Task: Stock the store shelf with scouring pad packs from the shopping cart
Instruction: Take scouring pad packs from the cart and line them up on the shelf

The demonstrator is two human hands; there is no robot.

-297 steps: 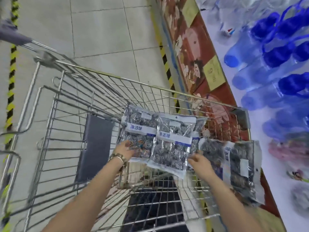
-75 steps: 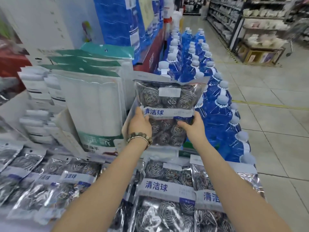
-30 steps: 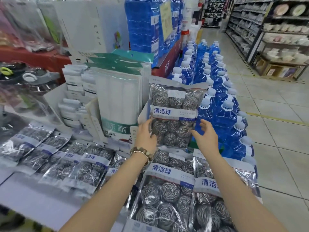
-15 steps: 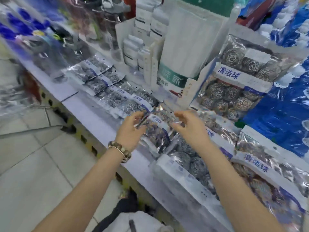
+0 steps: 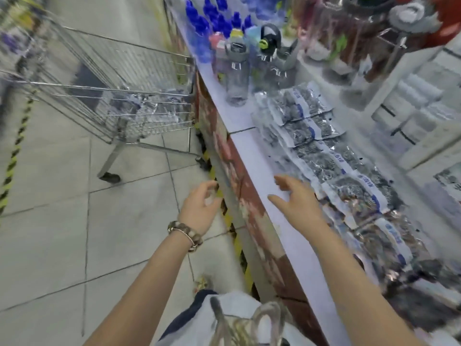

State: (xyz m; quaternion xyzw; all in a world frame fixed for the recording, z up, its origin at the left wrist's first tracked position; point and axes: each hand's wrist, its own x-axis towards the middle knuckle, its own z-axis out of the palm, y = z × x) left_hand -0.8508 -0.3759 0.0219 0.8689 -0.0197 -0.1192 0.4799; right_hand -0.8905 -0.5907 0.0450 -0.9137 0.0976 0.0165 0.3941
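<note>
Left hand (image 5: 199, 206): we see it empty, fingers loosely curled, over the floor
Right hand (image 5: 296, 203): empty, fingers spread above the shelf (image 5: 259, 156) edge
Scouring pad packs (image 5: 321, 161): rowed on the shelf; more in the shopping cart (image 5: 112, 89)

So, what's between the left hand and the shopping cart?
In the head view, only bare grey floor tiles separate the empty left hand from the shopping cart, which holds scouring pad packs.

Pale grey square floor tiles (image 5: 62, 233); a yellow-and-black striped tape line (image 5: 13, 156) runs across them, well left of the long red-fronted, white-topped display counter (image 5: 259, 158).
</note>
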